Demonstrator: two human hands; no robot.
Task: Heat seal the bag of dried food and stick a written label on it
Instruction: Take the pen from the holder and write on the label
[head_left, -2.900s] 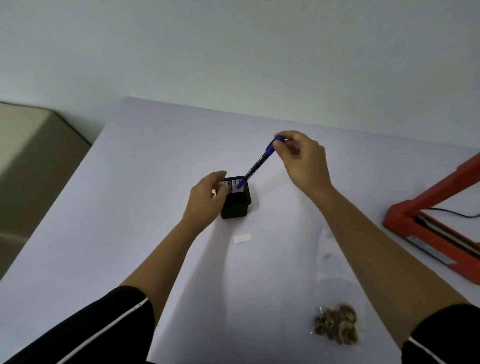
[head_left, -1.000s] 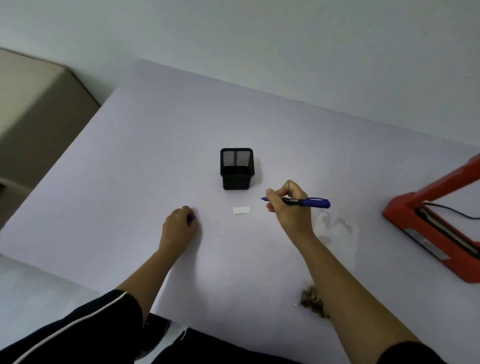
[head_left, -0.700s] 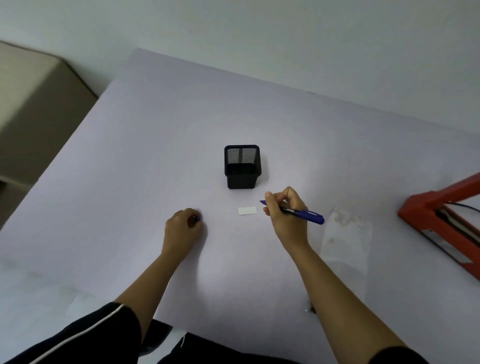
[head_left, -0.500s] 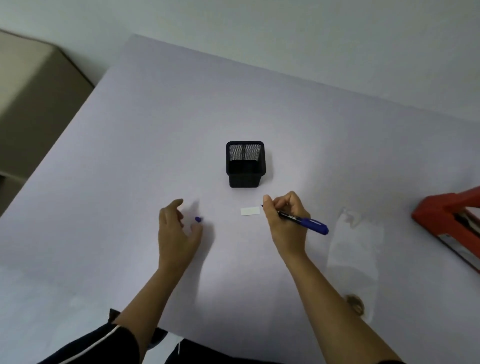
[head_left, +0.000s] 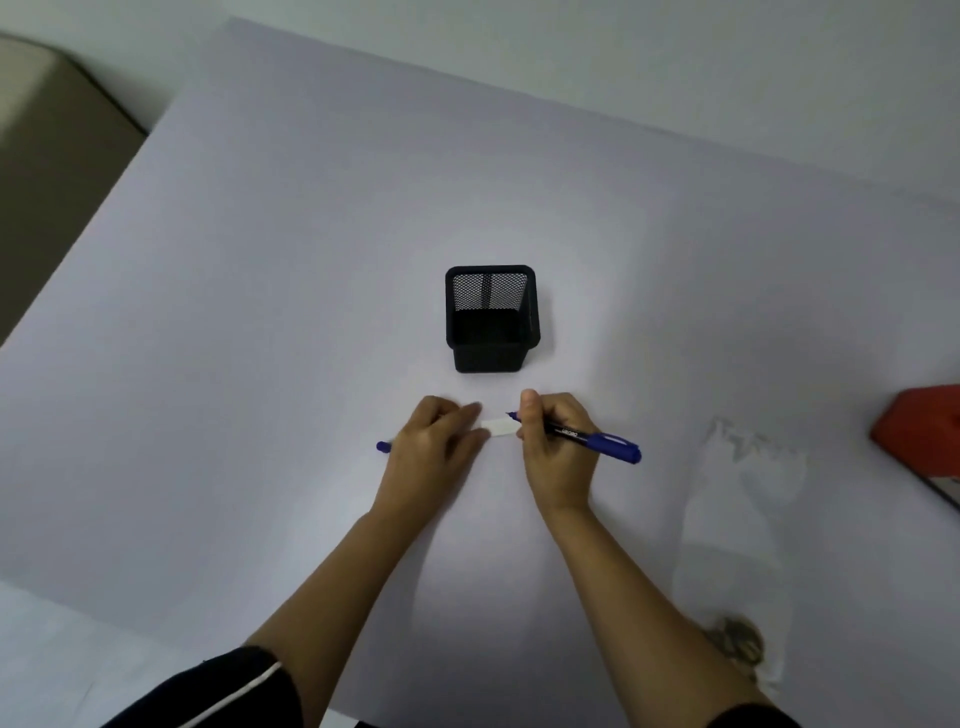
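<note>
Pinning the label flat with my left hand so it cannot slide; my right hand grips the pen, tip at its edge.

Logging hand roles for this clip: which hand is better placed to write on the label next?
Right. The right hand grips the uncapped blue marker, tip at the white label. The left hand rests flat, fingers pinning the label's other end, apparently steadying it.
</note>
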